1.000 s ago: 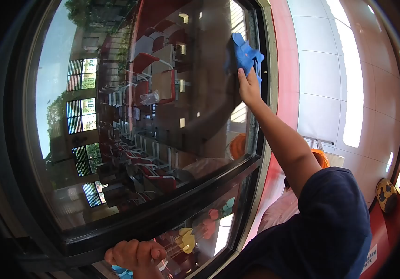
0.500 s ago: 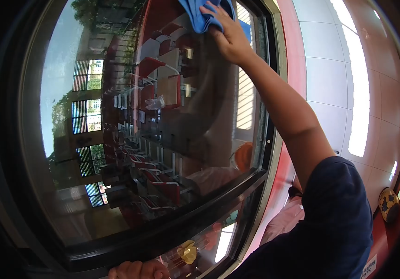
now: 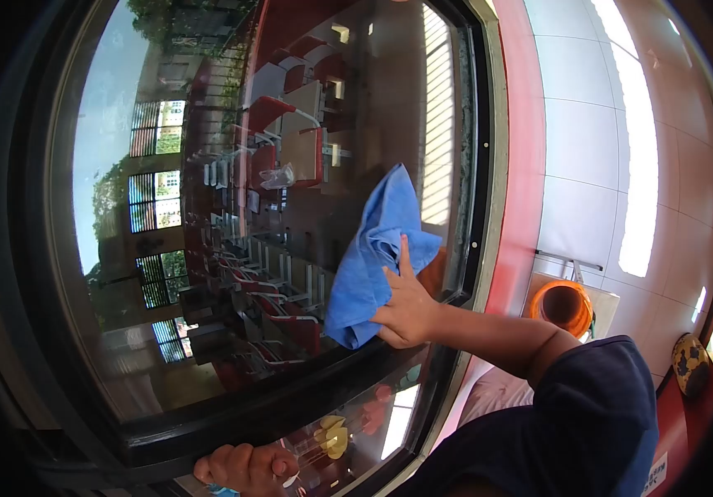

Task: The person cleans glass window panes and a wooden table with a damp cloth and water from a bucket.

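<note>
The scene lies sideways in the head view. My right hand presses a bunched blue cloth on the dark window pane, close to the black frame bar. Its fingers reach over the cloth, partly spread. At the bottom, my left hand is closed beside the same bar, its fingers curled. What it grips is hidden, though a light-blue bit shows below it.
An orange bucket stands on a stool-like seat over the pale tiled floor. A red sill strip edges the window. Through or in the glass appear red-and-white chairs and a yellow flower shape.
My right hand has brought the cloth from the top of the picture down along the pane towards the frame bar. The orange bucket has come into view. My left hand shows more fully.
</note>
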`<state>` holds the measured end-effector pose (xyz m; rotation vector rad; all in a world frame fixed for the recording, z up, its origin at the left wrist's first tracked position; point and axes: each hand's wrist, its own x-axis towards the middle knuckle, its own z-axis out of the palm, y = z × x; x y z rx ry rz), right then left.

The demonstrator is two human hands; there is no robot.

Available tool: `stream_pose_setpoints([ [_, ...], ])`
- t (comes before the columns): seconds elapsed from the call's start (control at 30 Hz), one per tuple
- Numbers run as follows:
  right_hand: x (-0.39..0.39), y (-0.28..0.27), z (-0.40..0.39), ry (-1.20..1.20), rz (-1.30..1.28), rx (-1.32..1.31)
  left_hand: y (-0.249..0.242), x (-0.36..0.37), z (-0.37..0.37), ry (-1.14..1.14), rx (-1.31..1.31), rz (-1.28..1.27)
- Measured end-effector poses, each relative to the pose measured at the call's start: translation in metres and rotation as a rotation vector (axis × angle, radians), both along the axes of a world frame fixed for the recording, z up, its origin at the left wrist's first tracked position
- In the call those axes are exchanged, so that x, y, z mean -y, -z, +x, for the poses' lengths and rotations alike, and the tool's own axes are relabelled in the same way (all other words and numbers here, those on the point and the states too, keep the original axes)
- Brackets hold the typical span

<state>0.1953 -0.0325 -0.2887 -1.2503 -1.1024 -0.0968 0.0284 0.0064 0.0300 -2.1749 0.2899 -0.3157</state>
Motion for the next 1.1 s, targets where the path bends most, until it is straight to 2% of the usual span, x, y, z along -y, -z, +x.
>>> stream_pose_setpoints([
  [0.1,-0.02,-0.027,0.108,0.161,-0.07,0.143,0.003,0.003,0.002,-0.046,0.017,-0.034],
  [0.17,-0.042,-0.012,0.164,0.368,0.109,-0.285,0.004,0.005,0.006,-0.022,0.035,-0.035],
  [0.23,-0.058,0.033,0.191,0.56,0.148,-0.504,0.006,0.003,0.009,0.04,0.03,-0.024],
  [0.3,-0.054,0.067,0.165,0.321,0.259,-1.014,0.007,0.007,0.006,-0.003,0.052,-0.054],
  [0.33,-0.051,0.078,0.137,0.3,0.178,-1.095,0.008,0.009,0.008,-0.013,0.061,-0.058],
  [0.4,-0.04,0.071,0.059,0.243,0.157,-1.054,0.008,0.005,0.009,0.026,0.094,-0.057],
  [0.43,-0.028,0.046,0.019,0.265,0.176,-0.895,0.009,0.004,0.009,0.037,0.108,-0.061],
  [0.47,-0.017,0.031,-0.016,0.259,0.08,-0.678,0.009,0.004,0.01,0.048,0.119,-0.067],
  [0.53,0.009,-0.032,-0.044,-0.038,0.078,-0.412,0.008,0.003,0.013,0.081,0.141,-0.068],
  [0.63,-0.008,-0.13,-0.006,-0.013,0.046,0.219,0.011,0.004,0.015,0.1,0.188,-0.085],
  [0.7,-0.026,-0.197,0.057,0.171,0.186,0.358,0.012,0.003,0.017,0.101,0.217,-0.107],
  [0.73,-0.033,-0.215,0.088,0.333,0.13,0.368,0.013,0.001,0.019,0.142,0.241,-0.121],
  [0.8,-0.058,-0.221,0.15,0.505,0.211,0.133,0.012,0.002,0.02,0.136,0.238,-0.113],
  [0.83,-0.063,-0.217,0.171,0.452,0.292,-0.08,0.012,0.003,0.019,0.121,0.244,-0.107],
  [0.87,-0.058,-0.212,0.18,0.329,0.164,-0.272,0.014,0.001,0.019,0.148,0.268,-0.123],
  [0.9,-0.056,-0.216,0.171,0.315,0.221,-0.336,0.014,0.001,0.019,0.151,0.277,-0.127],
  [0.97,-0.057,-0.237,0.126,0.364,0.2,-0.229,0.012,0.002,0.02,0.16,0.283,-0.129],
  [1.03,-0.054,-0.268,0.058,0.408,0.309,-0.036,0.011,0.002,0.02,0.155,0.282,-0.128],
  [1.1,-0.034,-0.291,-0.001,0.183,0.353,0.094,0.008,0.005,0.022,0.151,0.27,-0.122],
])
